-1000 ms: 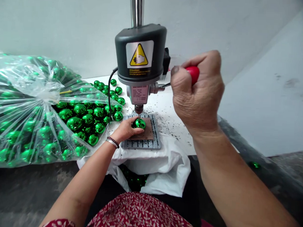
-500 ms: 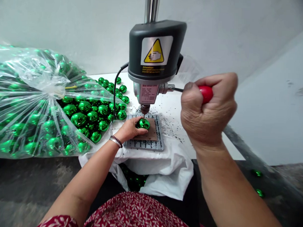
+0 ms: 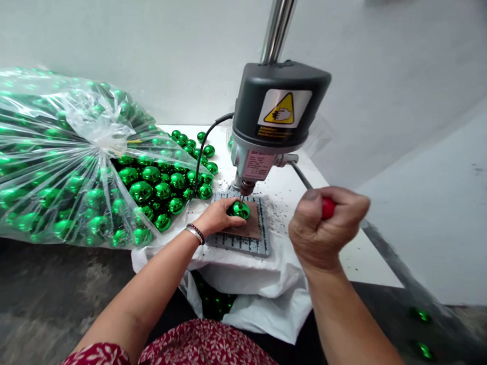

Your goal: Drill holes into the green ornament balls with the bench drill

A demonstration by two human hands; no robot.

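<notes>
A shiny green ball (image 3: 241, 209) rests on a brown board (image 3: 253, 225) over the grey slotted base (image 3: 261, 248) of a drill press (image 3: 278, 112). My left hand (image 3: 220, 216) grips the ball from the left, thumb at its front and fingers behind. Directly above, the drill chuck (image 3: 247, 188) points down, and its bit meets the top of the ball. My right hand (image 3: 328, 222) is wrapped round the red knob (image 3: 328, 208) of the press lever (image 3: 302, 175), right of the machine.
A clear plastic bag (image 3: 87, 198) full of green balls fills the left side. Loose green balls (image 3: 209, 151) lie behind it. Dark shavings dot the white table (image 3: 356, 250). White cloth (image 3: 271, 306) hangs at the front edge, around more balls. Two balls (image 3: 423, 349) are on the floor at right.
My right hand has pulled the lever downward, and the lever now slopes down. The chuck sits closer to the ball. The camera view has shifted and tilted, placing the press further right.
</notes>
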